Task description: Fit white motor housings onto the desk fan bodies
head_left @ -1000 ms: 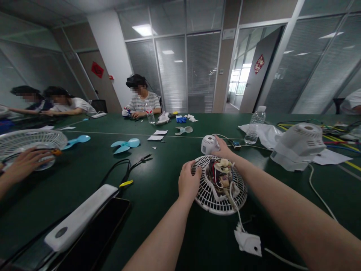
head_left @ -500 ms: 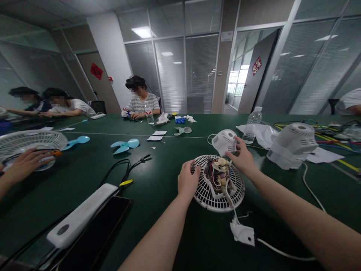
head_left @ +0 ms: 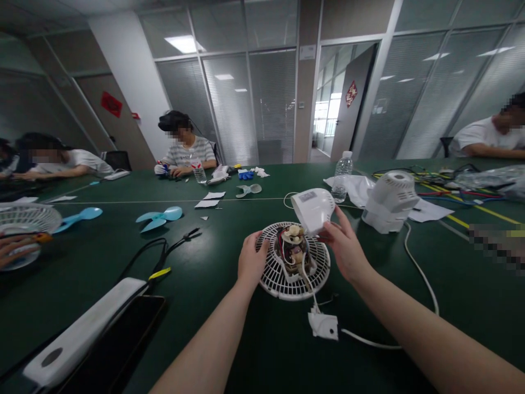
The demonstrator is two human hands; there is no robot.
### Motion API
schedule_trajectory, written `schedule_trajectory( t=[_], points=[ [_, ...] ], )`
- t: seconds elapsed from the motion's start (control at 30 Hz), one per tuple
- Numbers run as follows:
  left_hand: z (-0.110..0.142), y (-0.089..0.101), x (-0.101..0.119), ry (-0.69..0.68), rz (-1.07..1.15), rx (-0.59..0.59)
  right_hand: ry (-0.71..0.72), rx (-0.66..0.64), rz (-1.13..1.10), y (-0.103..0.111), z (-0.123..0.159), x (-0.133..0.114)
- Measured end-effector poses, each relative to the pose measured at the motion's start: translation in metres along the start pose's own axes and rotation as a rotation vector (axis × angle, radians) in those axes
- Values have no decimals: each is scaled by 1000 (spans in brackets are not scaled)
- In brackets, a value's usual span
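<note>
My left hand (head_left: 252, 260) is closed on the left rim of a round white fan grille (head_left: 320, 276), which lies on the green table. On the grille sits an exposed fan motor (head_left: 294, 243) with wires. My right hand (head_left: 344, 243) grips a white plastic motor cover (head_left: 315, 210), tilted and held just above the motor's far right side. A white cord runs from the motor to a small white plastic box (head_left: 324, 325) in front of the grille.
Right of the grille stands another white fan housing (head_left: 391, 200), near a water bottle (head_left: 342, 178). Blue fan blades (head_left: 159, 219), a white power bank-like bar (head_left: 88, 328) and a dark phone (head_left: 118, 342) lie left. A co-worker's hand (head_left: 14, 249) is at the far left; other people sit around.
The view has swung right, so things sit further left. My right hand has turned the motor cover, showing its smooth labelled side. My left hand stays on the grille.
</note>
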State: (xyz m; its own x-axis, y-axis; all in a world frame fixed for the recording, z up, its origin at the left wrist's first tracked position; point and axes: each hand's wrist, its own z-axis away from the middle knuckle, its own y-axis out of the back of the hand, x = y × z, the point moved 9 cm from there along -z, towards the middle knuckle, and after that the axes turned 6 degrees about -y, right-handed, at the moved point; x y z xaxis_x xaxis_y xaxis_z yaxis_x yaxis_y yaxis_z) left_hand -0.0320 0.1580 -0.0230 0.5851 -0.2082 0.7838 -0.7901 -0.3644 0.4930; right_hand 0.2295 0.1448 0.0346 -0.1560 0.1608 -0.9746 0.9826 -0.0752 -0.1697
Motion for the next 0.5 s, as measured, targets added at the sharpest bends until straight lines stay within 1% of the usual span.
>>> schedule_trajectory(
  t=[0.1, 0.17, 0.23, 0.27, 0.37, 0.43, 0.5],
  points=[
    [5, 12, 19, -135, -7, 98, -19, -62, -11, -8, 4, 7],
    [12, 16, 38, -266, 37, 122, -24, -74, -11, -9, 6, 10],
    [20, 13, 56, -385, 113, 57, -22, -68, -10, -8, 6, 12],
    [24, 9, 65, -431, 137, -4, -17, -65, -12, -8, 6, 13],
    [36, -1, 84, -532, 107, -170, 9, -62, -24, -8, 8, 14],
    [40, -3, 89, -556, 83, -222, 51, -61, -27, -9, 11, 11],
    [40, -3, 91, -572, 82, -233, 116, -62, -10, -10, 16, 6]
  ],
)
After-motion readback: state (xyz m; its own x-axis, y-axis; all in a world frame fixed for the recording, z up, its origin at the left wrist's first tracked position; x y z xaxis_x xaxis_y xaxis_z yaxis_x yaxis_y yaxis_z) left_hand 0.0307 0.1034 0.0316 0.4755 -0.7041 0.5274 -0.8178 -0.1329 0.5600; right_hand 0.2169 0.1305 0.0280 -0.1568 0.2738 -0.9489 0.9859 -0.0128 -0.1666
